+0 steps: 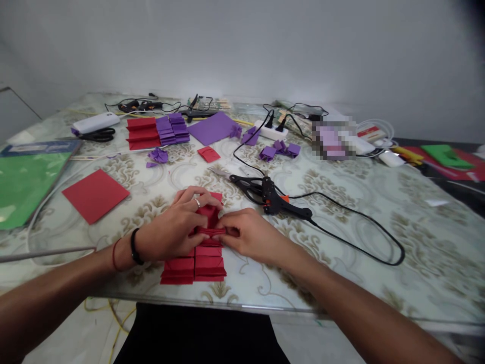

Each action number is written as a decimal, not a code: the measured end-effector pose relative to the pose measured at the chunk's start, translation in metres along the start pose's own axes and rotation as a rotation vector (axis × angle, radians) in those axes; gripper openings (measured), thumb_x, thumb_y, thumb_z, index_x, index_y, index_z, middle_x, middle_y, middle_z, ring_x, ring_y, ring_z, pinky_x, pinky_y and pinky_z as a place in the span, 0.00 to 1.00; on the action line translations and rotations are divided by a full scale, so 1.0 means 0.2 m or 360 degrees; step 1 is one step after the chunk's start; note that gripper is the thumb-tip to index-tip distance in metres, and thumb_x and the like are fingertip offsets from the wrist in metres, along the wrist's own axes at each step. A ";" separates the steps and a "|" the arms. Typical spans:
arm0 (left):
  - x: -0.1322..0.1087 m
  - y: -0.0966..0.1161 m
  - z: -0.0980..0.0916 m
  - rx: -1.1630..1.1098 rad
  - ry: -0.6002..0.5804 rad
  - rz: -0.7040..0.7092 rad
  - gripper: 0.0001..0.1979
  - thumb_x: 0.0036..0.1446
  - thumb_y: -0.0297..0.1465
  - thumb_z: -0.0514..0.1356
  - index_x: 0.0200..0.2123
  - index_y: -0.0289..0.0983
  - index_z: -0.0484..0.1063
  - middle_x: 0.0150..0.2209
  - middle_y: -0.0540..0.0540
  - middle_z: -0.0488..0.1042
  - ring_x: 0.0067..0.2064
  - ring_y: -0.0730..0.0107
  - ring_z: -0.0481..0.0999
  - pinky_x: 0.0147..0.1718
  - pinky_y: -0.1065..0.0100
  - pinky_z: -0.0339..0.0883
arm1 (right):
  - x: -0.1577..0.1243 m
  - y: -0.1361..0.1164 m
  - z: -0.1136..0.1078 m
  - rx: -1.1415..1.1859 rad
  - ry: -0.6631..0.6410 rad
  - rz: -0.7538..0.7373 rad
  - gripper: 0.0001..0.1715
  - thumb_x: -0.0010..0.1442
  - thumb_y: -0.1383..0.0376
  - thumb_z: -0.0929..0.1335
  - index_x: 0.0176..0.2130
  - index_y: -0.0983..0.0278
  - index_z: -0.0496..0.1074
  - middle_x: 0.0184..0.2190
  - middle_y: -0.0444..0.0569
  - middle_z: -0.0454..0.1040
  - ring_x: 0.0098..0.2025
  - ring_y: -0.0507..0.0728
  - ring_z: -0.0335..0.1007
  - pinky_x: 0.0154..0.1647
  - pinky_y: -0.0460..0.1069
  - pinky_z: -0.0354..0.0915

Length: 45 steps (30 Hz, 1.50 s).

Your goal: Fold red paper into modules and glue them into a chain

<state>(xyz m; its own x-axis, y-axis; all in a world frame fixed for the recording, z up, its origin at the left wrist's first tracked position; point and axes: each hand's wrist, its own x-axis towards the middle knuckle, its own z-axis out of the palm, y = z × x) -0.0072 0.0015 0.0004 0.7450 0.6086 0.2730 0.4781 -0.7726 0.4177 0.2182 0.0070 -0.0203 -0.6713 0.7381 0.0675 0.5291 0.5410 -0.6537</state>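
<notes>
A strip of pleated red folded paper (206,263) lies on the glass-topped table (341,263) near its front edge. My left hand (176,227), with a ring and dark wristbands, rests on the strip's upper part, fingers curled over it. My right hand (246,235) pinches a red fold at the strip's middle, fingertips meeting those of the left hand. The lower pleats lie free toward me.
A black glue gun (278,201) with its cord and black scissors lie right of my hands. A red square sheet (95,195) and green sheets (26,184) sit left. Pleated red and purple paper (157,131), a purple sheet (212,127) and a power strip (271,132) stand farther back.
</notes>
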 end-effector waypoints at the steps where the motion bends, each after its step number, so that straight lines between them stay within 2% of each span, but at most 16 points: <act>1: 0.00 0.01 0.00 0.0011 0.0026 0.0004 0.09 0.59 0.20 0.63 0.28 0.36 0.73 0.58 0.39 0.74 0.64 0.44 0.64 0.63 0.41 0.61 | 0.00 0.00 0.00 -0.0026 0.0023 -0.0016 0.06 0.61 0.73 0.73 0.31 0.67 0.79 0.23 0.42 0.70 0.25 0.49 0.60 0.30 0.46 0.51; 4: 0.00 0.02 0.00 0.0033 0.0105 -0.0014 0.10 0.60 0.20 0.62 0.27 0.36 0.71 0.57 0.40 0.75 0.64 0.45 0.65 0.61 0.43 0.63 | -0.01 -0.01 0.00 -0.0093 0.0165 -0.0068 0.10 0.60 0.75 0.72 0.28 0.67 0.75 0.22 0.42 0.68 0.24 0.49 0.59 0.30 0.47 0.50; 7: 0.00 0.02 -0.01 0.0047 0.0160 -0.0081 0.11 0.61 0.22 0.64 0.26 0.36 0.71 0.56 0.41 0.76 0.62 0.47 0.66 0.60 0.44 0.64 | -0.02 -0.02 0.00 -0.0076 0.0234 -0.0045 0.09 0.59 0.75 0.72 0.28 0.67 0.75 0.21 0.40 0.66 0.24 0.49 0.57 0.29 0.47 0.49; 11: 0.00 -0.01 0.01 0.0057 0.0190 -0.0153 0.09 0.60 0.24 0.66 0.27 0.36 0.75 0.54 0.41 0.76 0.59 0.48 0.68 0.60 0.44 0.64 | -0.01 -0.02 0.00 0.0068 0.0246 0.0050 0.07 0.60 0.75 0.72 0.33 0.66 0.80 0.21 0.40 0.68 0.23 0.49 0.57 0.29 0.47 0.50; 14: 0.00 -0.03 0.02 0.0020 0.0182 -0.0126 0.06 0.59 0.23 0.66 0.29 0.37 0.78 0.54 0.41 0.76 0.58 0.49 0.68 0.60 0.45 0.63 | 0.00 -0.01 0.01 0.0099 0.0225 0.0062 0.08 0.58 0.76 0.72 0.33 0.65 0.80 0.20 0.38 0.65 0.22 0.48 0.55 0.29 0.46 0.49; 19: 0.01 0.01 0.02 -0.0052 0.0182 -0.0129 0.11 0.57 0.21 0.65 0.23 0.36 0.73 0.54 0.42 0.75 0.59 0.50 0.68 0.59 0.47 0.64 | 0.00 -0.03 0.01 0.0100 0.0230 -0.0022 0.10 0.58 0.77 0.71 0.27 0.66 0.75 0.21 0.38 0.65 0.23 0.48 0.55 0.29 0.46 0.49; 23: 0.01 0.01 0.01 -0.0084 0.0208 -0.0150 0.10 0.58 0.23 0.65 0.25 0.36 0.74 0.55 0.41 0.74 0.59 0.49 0.67 0.60 0.46 0.64 | -0.01 -0.05 0.00 0.0152 0.0248 0.0017 0.08 0.60 0.77 0.71 0.32 0.66 0.78 0.21 0.37 0.65 0.23 0.48 0.55 0.29 0.46 0.50; 29: 0.01 -0.04 -0.01 -0.0019 0.0185 -0.0250 0.06 0.63 0.29 0.65 0.32 0.36 0.79 0.55 0.39 0.72 0.60 0.48 0.66 0.62 0.42 0.62 | 0.00 -0.03 -0.02 0.0091 0.0322 0.0060 0.02 0.62 0.72 0.74 0.35 0.67 0.79 0.19 0.35 0.57 0.22 0.48 0.53 0.28 0.46 0.49; 36: 0.00 -0.01 -0.04 -0.0069 0.0153 -0.0163 0.06 0.61 0.25 0.63 0.30 0.36 0.75 0.56 0.38 0.71 0.61 0.48 0.65 0.63 0.43 0.61 | -0.02 -0.05 -0.05 0.0287 0.0287 0.0048 0.06 0.62 0.72 0.71 0.31 0.66 0.77 0.19 0.34 0.52 0.22 0.48 0.47 0.25 0.46 0.46; 40: 0.00 0.00 -0.04 -0.0127 0.0136 -0.0137 0.07 0.61 0.23 0.62 0.30 0.36 0.74 0.56 0.39 0.70 0.61 0.50 0.65 0.63 0.47 0.62 | -0.01 -0.03 -0.04 0.0268 0.0281 0.0070 0.04 0.60 0.73 0.73 0.33 0.66 0.79 0.19 0.34 0.54 0.22 0.48 0.49 0.26 0.46 0.47; 45: 0.01 -0.01 -0.03 -0.0111 0.0154 -0.0142 0.06 0.62 0.26 0.64 0.31 0.37 0.77 0.54 0.40 0.72 0.59 0.50 0.65 0.62 0.46 0.62 | 0.00 -0.02 -0.02 0.0313 0.0320 0.0005 0.05 0.62 0.71 0.75 0.32 0.66 0.79 0.25 0.39 0.70 0.25 0.48 0.57 0.29 0.45 0.52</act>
<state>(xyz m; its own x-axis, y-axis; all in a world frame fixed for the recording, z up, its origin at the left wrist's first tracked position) -0.0095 0.0052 0.0042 0.6512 0.6913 0.3131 0.5042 -0.7024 0.5024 0.2177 0.0061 -0.0139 -0.5431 0.8154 0.2006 0.4070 0.4646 -0.7865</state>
